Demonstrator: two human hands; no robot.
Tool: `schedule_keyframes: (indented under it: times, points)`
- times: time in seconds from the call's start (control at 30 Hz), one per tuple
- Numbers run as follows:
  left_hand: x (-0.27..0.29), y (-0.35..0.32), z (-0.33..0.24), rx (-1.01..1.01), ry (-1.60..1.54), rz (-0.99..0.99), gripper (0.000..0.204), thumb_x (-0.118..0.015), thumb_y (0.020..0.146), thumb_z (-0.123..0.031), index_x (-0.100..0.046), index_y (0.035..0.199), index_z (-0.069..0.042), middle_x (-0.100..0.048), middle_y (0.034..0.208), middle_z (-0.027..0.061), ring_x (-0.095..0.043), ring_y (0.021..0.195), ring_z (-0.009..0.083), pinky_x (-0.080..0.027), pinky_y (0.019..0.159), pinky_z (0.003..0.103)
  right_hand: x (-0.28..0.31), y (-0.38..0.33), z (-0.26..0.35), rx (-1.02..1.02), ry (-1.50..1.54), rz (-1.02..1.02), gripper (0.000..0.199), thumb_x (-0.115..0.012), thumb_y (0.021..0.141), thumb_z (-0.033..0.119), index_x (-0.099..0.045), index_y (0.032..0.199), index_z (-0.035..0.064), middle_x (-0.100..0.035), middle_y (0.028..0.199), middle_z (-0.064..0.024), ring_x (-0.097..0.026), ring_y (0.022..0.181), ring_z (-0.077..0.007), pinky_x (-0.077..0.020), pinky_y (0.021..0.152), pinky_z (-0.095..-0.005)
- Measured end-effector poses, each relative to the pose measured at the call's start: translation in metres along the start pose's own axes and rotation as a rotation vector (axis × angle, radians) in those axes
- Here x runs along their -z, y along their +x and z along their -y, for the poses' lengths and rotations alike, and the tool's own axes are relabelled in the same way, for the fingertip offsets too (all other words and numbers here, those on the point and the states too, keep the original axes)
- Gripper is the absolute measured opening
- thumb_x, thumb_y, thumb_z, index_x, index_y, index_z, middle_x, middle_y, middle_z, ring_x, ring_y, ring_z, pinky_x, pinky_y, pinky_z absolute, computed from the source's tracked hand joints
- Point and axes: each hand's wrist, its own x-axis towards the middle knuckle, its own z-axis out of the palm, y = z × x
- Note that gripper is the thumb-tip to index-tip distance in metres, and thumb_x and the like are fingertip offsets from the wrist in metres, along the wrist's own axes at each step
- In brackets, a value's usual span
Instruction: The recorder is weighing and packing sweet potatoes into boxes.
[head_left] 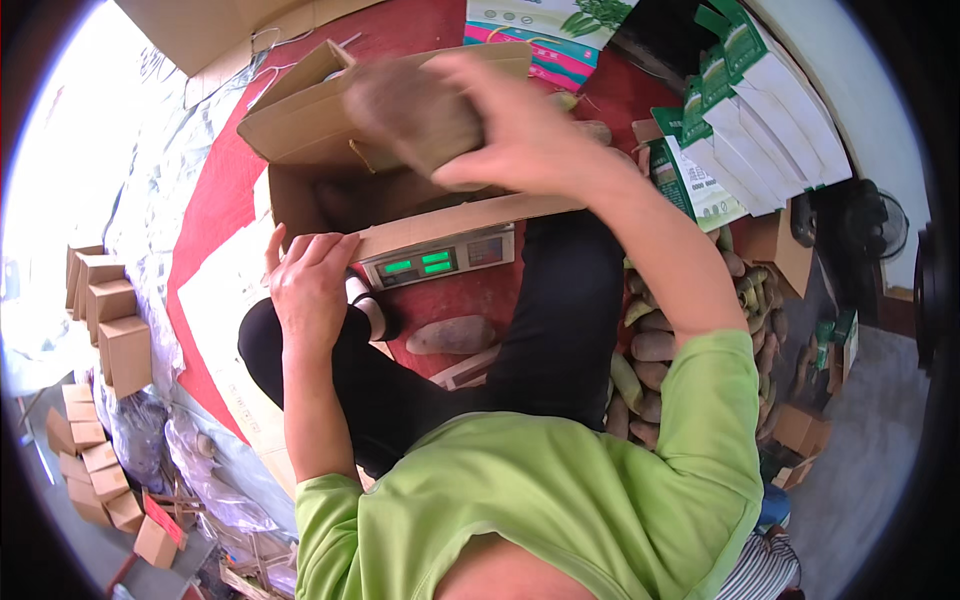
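Observation:
My right hand (520, 135) is closed round a large brown root vegetable (415, 115), smeared by motion, above an open cardboard box (420, 222). With my left hand (312, 285) I hold the near left corner of this box, fingers bent over its edge. The box stands on a digital scale (440, 260) with lit green displays. Its inside is dark, and what lies there is hard to make out. Between my legs, another brown root vegetable (452, 335) lies on the red floor covering (205, 330).
To the right of my leg spreads a pile of brown and greenish root vegetables (655, 347). White and green cartons (770, 125) stand at the far right. Small brown boxes (125, 355) are at the left, beside clear plastic sheeting (150, 300). A fan (875, 222) stands near the right wall.

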Motion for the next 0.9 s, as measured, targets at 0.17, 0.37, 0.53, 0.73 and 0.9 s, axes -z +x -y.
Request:
schedule_keyframes:
  times: [0.17, 0.37, 0.53, 0.73, 0.9]
  points:
    - [-0.001, -0.001, 0.003, 0.000, -0.045, 0.004, 0.023, -0.062, 0.074, -0.003, -0.071, 0.092, -0.013, -0.066, 0.088, -0.0014, -0.062, 0.089, 0.0181, -0.035, 0.106, 0.046, -0.075, 0.025, -0.037, -0.079, -0.495, 0.567, 0.060, -0.076, 0.066, 0.013, -0.050, 0.120, 0.0061, -0.060, 0.112, -0.0159, -0.058, 0.106, -0.0348, -0.0490, 0.089, -0.0450]
    - [0.002, -0.002, 0.000, -0.003, -0.055, 0.012, 0.023, -0.062, 0.074, -0.002, -0.071, 0.092, -0.013, -0.067, 0.088, 0.0001, -0.062, 0.089, 0.0187, -0.037, 0.104, 0.045, -0.086, 0.013, -0.064, -0.125, -0.749, 0.731, 0.046, -0.070, 0.074, 0.015, -0.055, 0.116, 0.0064, -0.062, 0.112, -0.0164, -0.062, 0.103, -0.0328, -0.0525, 0.083, -0.0442]
    - [0.000, 0.000, 0.001, -0.012, -0.033, 0.005, 0.022, -0.061, 0.076, -0.002, -0.071, 0.093, -0.012, -0.068, 0.090, 0.0008, -0.063, 0.089, 0.0193, -0.039, 0.102, 0.043, -0.078, 0.019, -0.063, -0.118, -0.722, 0.591, 0.030, -0.059, 0.085, 0.018, -0.056, 0.113, 0.0066, -0.066, 0.102, -0.0176, -0.066, 0.100, -0.0293, -0.0540, 0.078, -0.0416]
    - [-0.004, 0.001, 0.000, -0.019, -0.039, -0.020, 0.018, -0.060, 0.079, -0.004, -0.071, 0.091, -0.011, -0.068, 0.090, 0.0022, -0.064, 0.089, 0.0211, -0.042, 0.098, 0.042, -0.011, 0.002, -0.028, -0.087, -0.164, 0.119, 0.032, -0.062, 0.082, 0.012, -0.062, 0.114, 0.0092, -0.069, 0.096, -0.0083, -0.066, 0.087, -0.0256, -0.0527, 0.077, -0.0359]
    - [0.000, 0.004, -0.007, 0.001, -0.088, -0.038, 0.010, -0.067, 0.080, -0.009, -0.071, 0.090, -0.008, -0.068, 0.087, 0.0044, -0.063, 0.088, 0.0233, -0.044, 0.093, 0.038, 0.056, -0.071, -0.057, -0.228, 0.039, -0.322, 0.028, -0.064, 0.086, 0.012, -0.063, 0.113, 0.0060, -0.069, 0.090, -0.0053, -0.064, 0.083, -0.0136, -0.0510, 0.075, -0.0278]
